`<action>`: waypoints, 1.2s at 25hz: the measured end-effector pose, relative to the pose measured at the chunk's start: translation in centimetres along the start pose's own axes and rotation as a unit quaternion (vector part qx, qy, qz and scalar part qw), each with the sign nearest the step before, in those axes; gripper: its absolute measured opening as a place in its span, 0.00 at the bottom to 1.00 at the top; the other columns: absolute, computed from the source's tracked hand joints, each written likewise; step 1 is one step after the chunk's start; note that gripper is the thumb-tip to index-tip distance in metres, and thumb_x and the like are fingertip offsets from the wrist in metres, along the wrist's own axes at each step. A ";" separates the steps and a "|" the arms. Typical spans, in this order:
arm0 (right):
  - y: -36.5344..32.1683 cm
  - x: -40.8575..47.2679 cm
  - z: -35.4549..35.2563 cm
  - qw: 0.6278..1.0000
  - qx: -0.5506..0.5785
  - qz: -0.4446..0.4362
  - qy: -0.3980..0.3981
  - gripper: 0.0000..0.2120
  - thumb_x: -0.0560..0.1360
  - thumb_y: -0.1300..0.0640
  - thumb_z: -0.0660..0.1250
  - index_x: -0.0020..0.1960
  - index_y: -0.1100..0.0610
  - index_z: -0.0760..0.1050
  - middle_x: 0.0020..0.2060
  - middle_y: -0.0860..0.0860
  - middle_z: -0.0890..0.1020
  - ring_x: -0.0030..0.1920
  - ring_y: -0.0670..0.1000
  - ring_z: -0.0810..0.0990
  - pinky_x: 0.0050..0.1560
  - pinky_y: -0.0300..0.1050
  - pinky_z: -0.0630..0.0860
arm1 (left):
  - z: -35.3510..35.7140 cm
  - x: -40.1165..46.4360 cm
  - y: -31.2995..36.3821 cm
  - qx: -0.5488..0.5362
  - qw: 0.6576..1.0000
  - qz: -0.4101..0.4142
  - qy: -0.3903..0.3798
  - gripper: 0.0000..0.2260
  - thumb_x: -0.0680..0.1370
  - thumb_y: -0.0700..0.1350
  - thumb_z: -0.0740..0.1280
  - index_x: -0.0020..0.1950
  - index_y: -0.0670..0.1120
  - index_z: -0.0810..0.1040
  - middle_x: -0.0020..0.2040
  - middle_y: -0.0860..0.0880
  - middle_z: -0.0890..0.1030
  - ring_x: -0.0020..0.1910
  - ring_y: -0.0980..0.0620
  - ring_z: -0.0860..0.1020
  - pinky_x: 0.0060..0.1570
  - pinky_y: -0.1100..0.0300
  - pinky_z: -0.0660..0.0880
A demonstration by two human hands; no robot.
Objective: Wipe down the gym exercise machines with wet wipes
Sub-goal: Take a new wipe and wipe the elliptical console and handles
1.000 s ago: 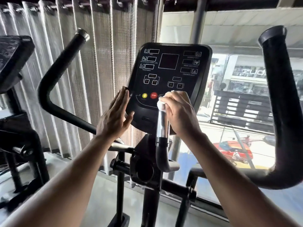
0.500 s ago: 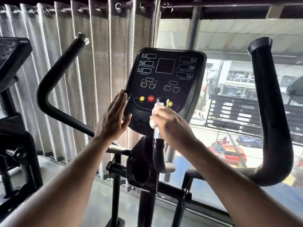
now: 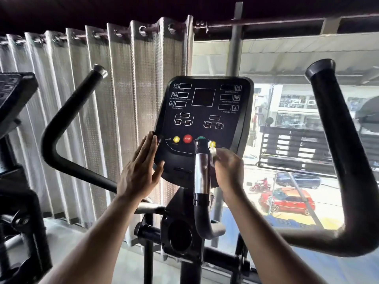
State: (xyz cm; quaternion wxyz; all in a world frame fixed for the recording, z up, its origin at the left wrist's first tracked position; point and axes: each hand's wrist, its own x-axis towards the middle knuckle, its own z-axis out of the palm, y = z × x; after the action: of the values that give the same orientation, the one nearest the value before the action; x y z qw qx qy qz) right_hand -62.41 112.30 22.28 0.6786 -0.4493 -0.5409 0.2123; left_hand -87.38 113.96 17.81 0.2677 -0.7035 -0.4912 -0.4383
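The right hand (image 3: 228, 169) pinched a limp, light wet wipe (image 3: 213, 151) at the chrome handlebar's (image 3: 202, 171) three o'clock; the left hand (image 3: 141, 171), fingers straight, steadied the console (image 3: 205, 111).

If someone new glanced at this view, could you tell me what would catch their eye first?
Probably the black console at centre, with its red stop button. The left hand lies flat against its left edge, while the right hand holds a white wipe beside the chrome grip below. Right of that, a red car shows through the window.
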 end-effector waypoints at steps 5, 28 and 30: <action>-1.6 1.6 2.4 0.850 0.389 0.305 -0.182 0.14 0.82 0.67 0.58 0.55 0.69 0.81 0.43 0.59 0.85 0.38 0.53 0.85 0.38 0.43 0.82 | 0.1 -0.1 -0.2 0.010 1.000 0.005 0.007 0.33 0.83 0.51 0.62 0.85 0.42 0.54 0.85 0.47 0.54 0.84 0.50 0.55 0.74 0.55 0.68; 1.5 -6.8 -1.7 0.940 0.233 0.188 -0.166 0.13 0.82 0.54 0.62 0.42 0.53 0.81 0.38 0.54 0.78 0.39 0.53 0.76 0.41 0.44 0.73 | -0.3 -0.1 0.4 0.017 1.000 -0.001 0.003 0.32 0.84 0.49 0.61 0.84 0.40 0.53 0.85 0.45 0.53 0.84 0.47 0.55 0.77 0.70 0.50; 3.2 -11.0 -2.6 0.934 0.239 0.208 -0.167 0.10 0.79 0.51 0.63 0.44 0.52 0.80 0.42 0.57 0.78 0.44 0.55 0.75 0.48 0.49 0.70 | -0.3 -0.1 0.5 0.019 1.000 0.000 0.002 0.32 0.84 0.51 0.59 0.85 0.41 0.53 0.85 0.45 0.53 0.84 0.47 0.55 0.77 0.66 0.53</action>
State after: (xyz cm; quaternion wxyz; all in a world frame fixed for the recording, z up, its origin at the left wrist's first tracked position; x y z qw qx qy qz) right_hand -62.94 104.41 13.57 0.6067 -0.3344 -0.4743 0.5432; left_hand -87.05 113.53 17.89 0.2822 -0.6975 -0.4985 -0.4305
